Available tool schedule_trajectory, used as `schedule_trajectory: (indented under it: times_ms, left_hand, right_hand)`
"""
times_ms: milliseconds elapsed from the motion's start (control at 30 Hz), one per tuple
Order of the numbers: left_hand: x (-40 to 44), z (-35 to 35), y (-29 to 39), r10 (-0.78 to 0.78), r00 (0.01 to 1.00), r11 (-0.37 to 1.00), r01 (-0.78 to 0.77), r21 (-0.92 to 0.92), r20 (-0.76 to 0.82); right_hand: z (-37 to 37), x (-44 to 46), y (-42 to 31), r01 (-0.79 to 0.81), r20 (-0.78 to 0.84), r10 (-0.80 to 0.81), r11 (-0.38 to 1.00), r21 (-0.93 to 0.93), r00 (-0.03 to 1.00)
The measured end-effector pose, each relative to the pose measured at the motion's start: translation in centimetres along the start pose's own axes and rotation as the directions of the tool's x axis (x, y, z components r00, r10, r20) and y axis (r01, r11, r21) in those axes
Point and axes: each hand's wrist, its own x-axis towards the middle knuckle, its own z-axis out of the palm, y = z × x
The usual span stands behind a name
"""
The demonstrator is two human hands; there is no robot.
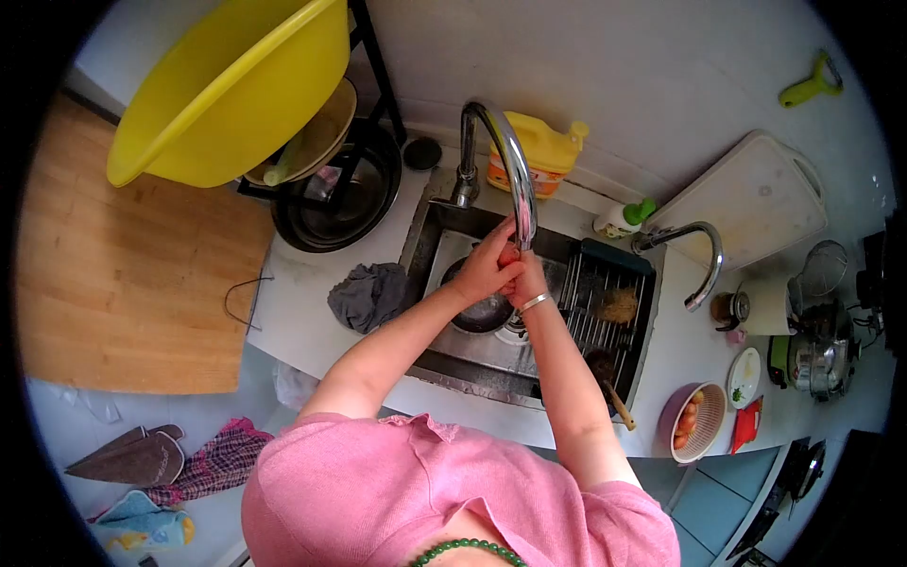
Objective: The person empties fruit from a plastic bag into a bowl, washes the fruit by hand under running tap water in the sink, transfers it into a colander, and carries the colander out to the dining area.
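Both of my hands are together under the curved chrome faucet, above the metal sink. My left hand reaches in from the left with its fingers bent over toward the other hand. My right hand, a silver bangle at its wrist, is closed against it. A small reddish patch shows between them, mostly hidden by the fingers, so I cannot tell what it is. Below the hands, a dark round pan sits in the sink.
A drying rack with a scrubber covers the sink's right side. A grey cloth lies left of the sink. Behind stand a yellow jug and a second tap. A basket of eggs is at right.
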Motion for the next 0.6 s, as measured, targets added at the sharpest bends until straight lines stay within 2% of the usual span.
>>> schedule_trajectory:
  times_ms: [67, 167, 200, 300, 333, 367, 400, 433, 467, 500, 533, 567, 600]
  left_hand:
    - [-0.1, -0.1, 0.1, 0.015, 1.0, 0.999, -0.015, 0.038, -0.009]
    - [-0.3, 0.2, -0.9, -0.093, 0.995, 0.994, 0.094, 0.047, -0.028]
    - [-0.4, 0.4, -1.1, -0.161, 0.984, 0.986, 0.156, -0.063, -0.074]
    - [-0.6, 1.2, -1.9, -0.264, 0.954, 0.947, 0.228, -0.228, -0.141]
    - [-0.7, 1.4, -2.2, -0.296, 0.941, 0.929, 0.243, -0.28, -0.165]
    - [-0.6, 1.9, -2.8, -0.298, 0.94, 0.928, 0.244, -0.282, -0.167]
    - [-0.5, 2.5, -3.3, -0.377, 0.903, 0.861, 0.259, -0.438, -0.206]
    - [-0.4, 2.8, -3.9, -0.457, 0.859, 0.771, 0.255, -0.584, -0.229]
    - [-0.3, 2.7, -3.2, -0.458, 0.859, 0.771, 0.255, -0.584, -0.229]
    - [0.0, 2.4, -1.8, -0.517, 0.835, 0.688, 0.277, -0.671, -0.186]
    - [0.1, 2.2, -1.0, -0.57, 0.81, 0.595, 0.293, -0.748, -0.136]
    - [0.0, 2.1, -0.9, -0.572, 0.809, 0.595, 0.294, -0.748, -0.137]
    - [-0.1, 2.0, -0.8, -0.544, 0.832, 0.627, 0.317, -0.712, -0.108]
  right_hand:
    - [1.7, -0.4, 0.2, 0.128, -0.197, -0.114, 0.99, 0.057, 0.974]
    - [2.0, -0.5, 0.0, 0.148, -0.105, -0.145, 0.989, 0.027, 0.984]
    - [1.7, -0.4, 0.2, 0.148, -0.106, -0.144, 0.989, 0.027, 0.984]
    - [0.4, 0.7, 1.3, 0.177, -0.091, -0.179, 0.984, -0.03, 0.98]
    - [0.3, 1.0, 2.0, 0.489, -0.035, -0.595, 0.691, -0.532, 0.803]
    - [0.8, 0.8, 2.1, 0.558, 0.102, -0.728, 0.42, -0.715, 0.678]
    - [1.2, 0.5, 2.2, 0.545, 0.234, -0.823, 0.107, -0.832, 0.518]
    - [1.5, 0.0, 2.1, 0.485, 0.164, -0.814, 0.159, -0.86, 0.558]
    - [2.0, -0.3, 2.0, 0.422, 0.092, -0.801, 0.211, -0.882, 0.592]
    - [1.9, -0.1, 2.2, 0.422, 0.092, -0.8, 0.211, -0.882, 0.592]
    - [1.7, 0.3, 2.5, 0.464, 0.075, -0.848, 0.211, -0.86, 0.525]
    - [1.7, 0.4, 2.6, 0.504, 0.054, -0.889, 0.208, -0.838, 0.456]
    - [1.6, 0.5, 2.4, 0.503, 0.052, -0.888, 0.209, -0.839, 0.457]
